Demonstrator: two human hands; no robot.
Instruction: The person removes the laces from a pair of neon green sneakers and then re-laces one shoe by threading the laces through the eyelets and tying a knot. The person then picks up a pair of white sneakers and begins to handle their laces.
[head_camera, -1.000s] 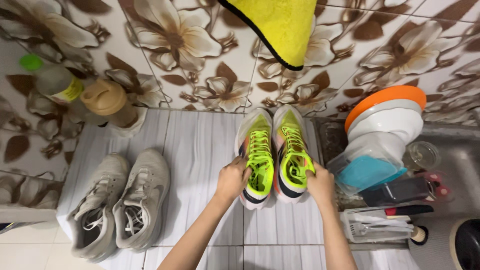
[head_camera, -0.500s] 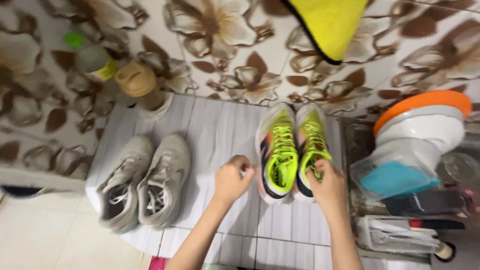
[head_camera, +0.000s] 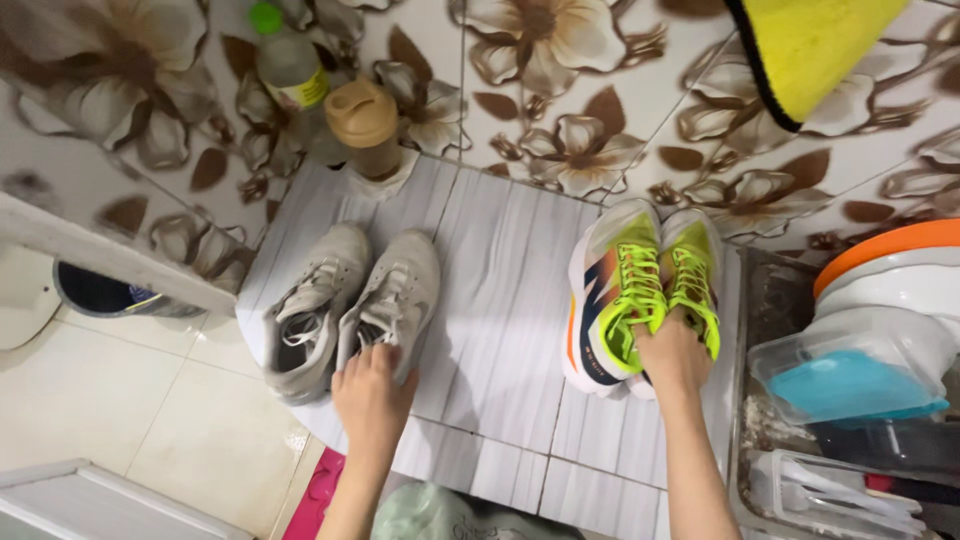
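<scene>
**Desk:** What does the frame show?

**Photographer:** A person leans over a pale striped counter (head_camera: 500, 300) set against a wall of brown flower tiles. The left hand (head_camera: 372, 395) rests on the heel end of a worn grey pair of sneakers (head_camera: 350, 305); its fingers curl over the opening of the right-hand shoe of that pair, a loose grip on the collar rather than a tight pinch.

**Desk:** And the other hand?

**Photographer:** The right hand (head_camera: 675, 358) sits on the heels of a neon yellow pair of running shoes (head_camera: 640, 290), which stand side by side near the counter's right edge, toes toward the wall. Its fingers reach into the shoe openings, closed around the heel edges.

**Desk:** Surroundings?

**Photographer:** The two pairs lie well apart. Behind the grey pair stand a green-capped bottle (head_camera: 290, 65) and a tan-lidded shaker (head_camera: 366, 125). A yellow cloth (head_camera: 810, 45) hangs on the wall. At right, stacked bowls under an orange plate (head_camera: 885, 245) and a clear container with a blue lid (head_camera: 850, 375).
</scene>
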